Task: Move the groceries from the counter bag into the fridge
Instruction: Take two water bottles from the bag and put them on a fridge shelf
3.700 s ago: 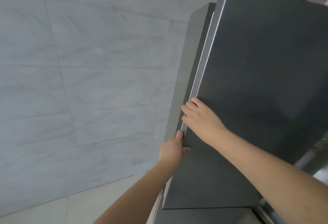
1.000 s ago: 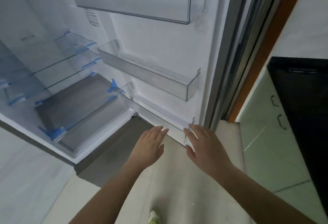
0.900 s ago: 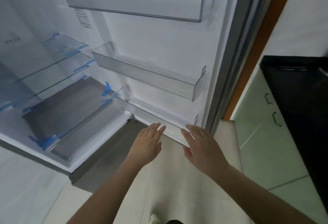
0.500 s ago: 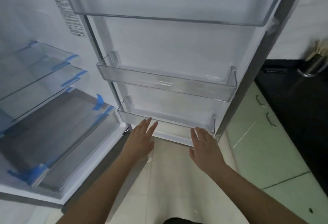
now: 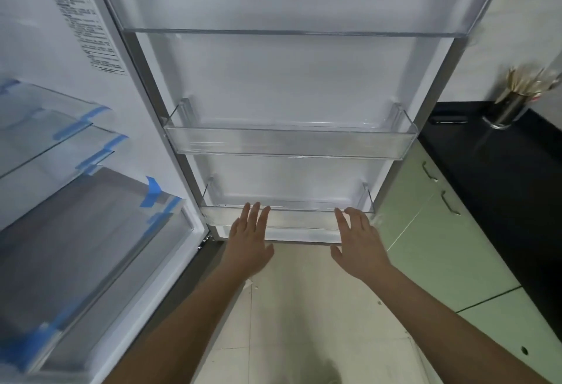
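The fridge door (image 5: 289, 79) stands wide open straight ahead, its inner side facing me with three clear, empty bins; the lowest bin (image 5: 289, 216) is just beyond my fingertips. My left hand (image 5: 251, 240) and my right hand (image 5: 357, 243) are both held out flat with fingers apart, holding nothing, in front of that bin. The fridge interior (image 5: 60, 201) lies at the left, with glass shelves and a drawer taped in blue, all empty. No bag or groceries are in view.
A black counter (image 5: 501, 170) runs along the right above green cabinet doors (image 5: 441, 246). A metal holder with chopsticks (image 5: 508, 107) stands on it at the back. Pale tiled floor (image 5: 304, 323) lies between the fridge and the cabinets.
The shut door has been pulled open and swung further, so its inside now faces me squarely. Both hands came off the door edge and stay spread low before the bottom bin.
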The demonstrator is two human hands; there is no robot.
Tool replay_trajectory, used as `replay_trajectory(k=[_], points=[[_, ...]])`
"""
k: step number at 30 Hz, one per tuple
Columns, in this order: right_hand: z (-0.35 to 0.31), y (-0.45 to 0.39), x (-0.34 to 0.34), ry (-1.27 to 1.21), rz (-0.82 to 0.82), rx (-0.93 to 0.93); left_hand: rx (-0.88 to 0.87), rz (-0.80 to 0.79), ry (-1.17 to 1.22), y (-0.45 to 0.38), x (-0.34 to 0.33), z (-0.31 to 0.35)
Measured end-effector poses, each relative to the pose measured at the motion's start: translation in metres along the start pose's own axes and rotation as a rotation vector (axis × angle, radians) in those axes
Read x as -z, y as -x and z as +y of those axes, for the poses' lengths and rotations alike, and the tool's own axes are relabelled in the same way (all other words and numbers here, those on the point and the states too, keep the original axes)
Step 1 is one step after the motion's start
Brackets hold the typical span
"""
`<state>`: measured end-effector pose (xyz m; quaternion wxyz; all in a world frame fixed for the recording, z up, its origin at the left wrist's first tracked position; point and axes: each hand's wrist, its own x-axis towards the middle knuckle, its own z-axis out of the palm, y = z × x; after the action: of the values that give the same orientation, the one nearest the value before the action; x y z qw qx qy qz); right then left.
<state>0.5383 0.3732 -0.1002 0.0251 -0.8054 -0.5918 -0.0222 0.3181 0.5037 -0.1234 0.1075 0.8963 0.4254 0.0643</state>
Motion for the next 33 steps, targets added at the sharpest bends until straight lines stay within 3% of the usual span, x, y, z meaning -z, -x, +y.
replay_trajectory(k=[24, 33], points=[[0.01, -0.018, -0.012, -0.062, -0.127, -0.04, 0.129, -0.107, 0.026, -0.012, 0.016, 0.023], [-0.015, 0.01, 0.005, -0.083, -0.071, -0.137, -0.008, -0.084, -0.027, 0.003, 0.018, 0.003]])
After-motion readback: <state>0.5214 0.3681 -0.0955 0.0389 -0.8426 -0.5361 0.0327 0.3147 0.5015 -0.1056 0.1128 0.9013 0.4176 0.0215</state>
